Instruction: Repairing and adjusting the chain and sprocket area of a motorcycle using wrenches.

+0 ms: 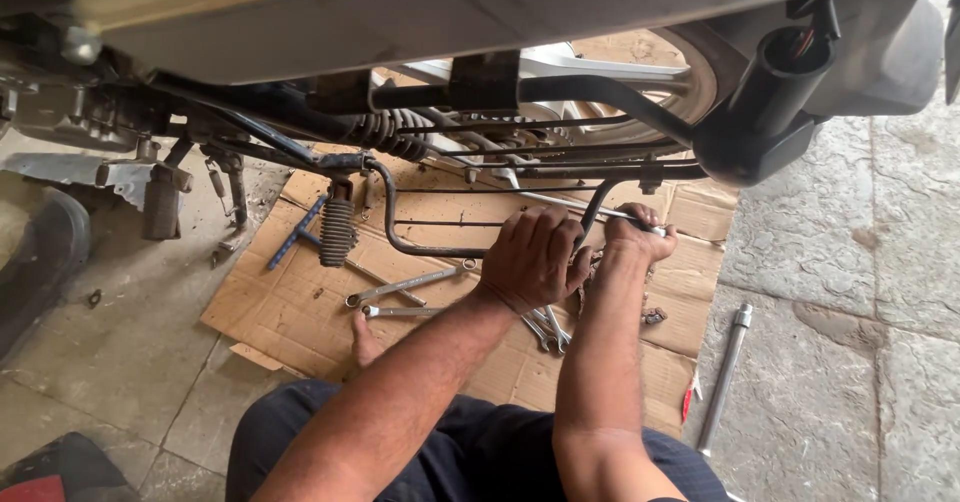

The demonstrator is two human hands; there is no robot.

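Two hands work close together under the tail of the motorcycle: your left hand [533, 258] is clenched over the black bent steel tube guard frame [430, 224], knuckles up, seemingly to steady it, while your right hand [640, 234] is closed around the end of a long silver steel wrench [585, 207] that runs up and left from your fist toward the frame's mounting point. The wrench's far end disappears behind the tubing, so you cannot tell from here what fastener it sits on. The guard frame hangs just below the grey underside of the motorcycle body [480, 12], beside the rusty coiled shock spring [395, 132] and in front of the rear wheel [690, 82]; its tubes look thin, painted black, with a curved lower loop and straight rails running right toward the black cylindrical exhaust end [775, 92]. A flattened brown cardboard sheet [300, 302] lies on the concrete floor [850, 292] beneath, likely to keep parts and tools off the grit. On it, just left of your left wrist, rest two silver combination spanners [405, 292], with more spanners [550, 330] partly hidden under your forearms. A long grey tubular socket wrench [725, 377] lies on the floor to your right, well apart from both hands.
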